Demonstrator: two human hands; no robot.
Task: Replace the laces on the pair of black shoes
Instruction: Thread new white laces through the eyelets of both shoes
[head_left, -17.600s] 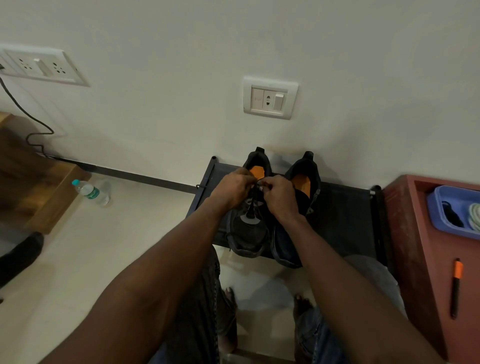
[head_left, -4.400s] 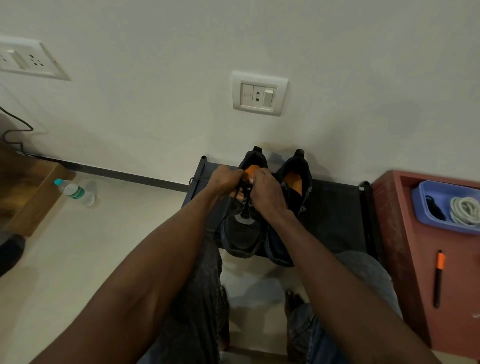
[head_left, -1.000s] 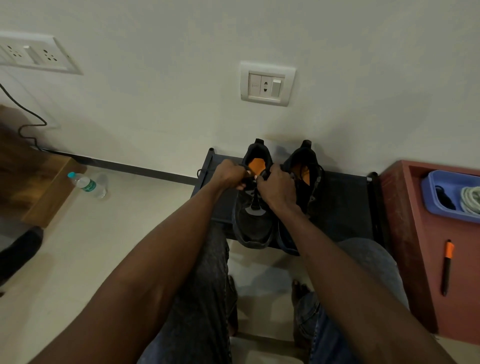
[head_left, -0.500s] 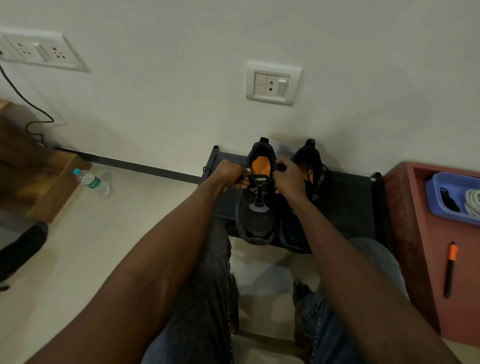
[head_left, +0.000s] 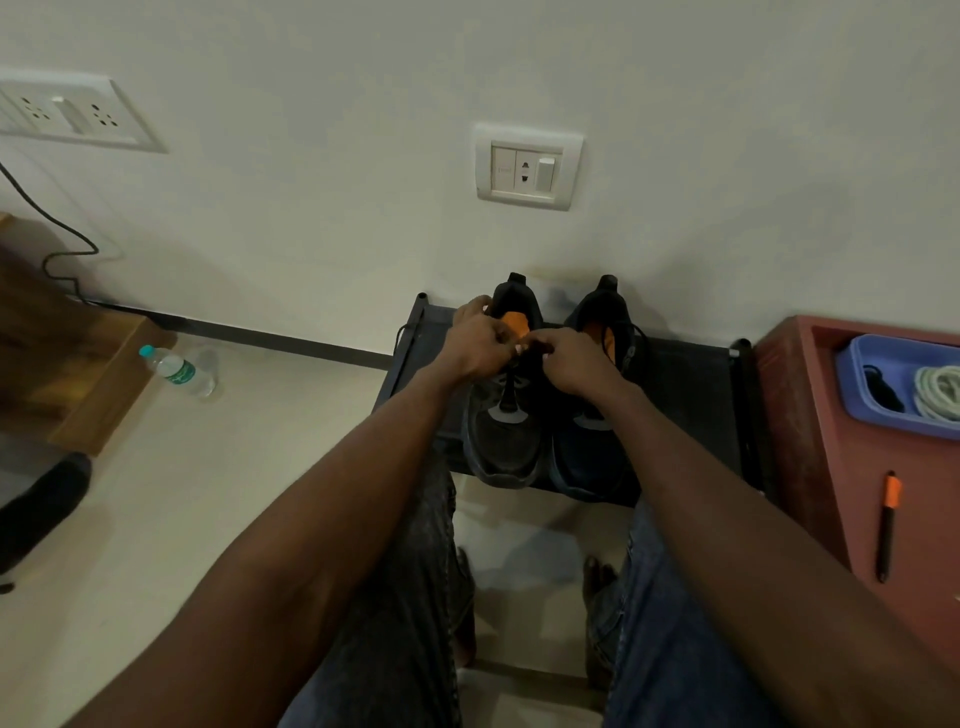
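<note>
Since half a second ago, the two hands have been drawn together over the throat of the left shoe (head_left: 506, 415). The left hand (head_left: 480, 340) is curled, its fingertips pinching the lace (head_left: 511, 382) at the top eyelets; the right hand (head_left: 571, 358) is curled likewise, pinching the lace opposite, the fingertips of both nearly touching. Just right of the right hand the right shoe (head_left: 597, 447) is stood, touching its mate. Both shoes are carried on a black rack (head_left: 685, 395) beneath the hands. Well left, a water bottle (head_left: 179, 370) is laid on the floor; well right, a marker (head_left: 887, 525) is seen on a red desk (head_left: 810, 415).
</note>
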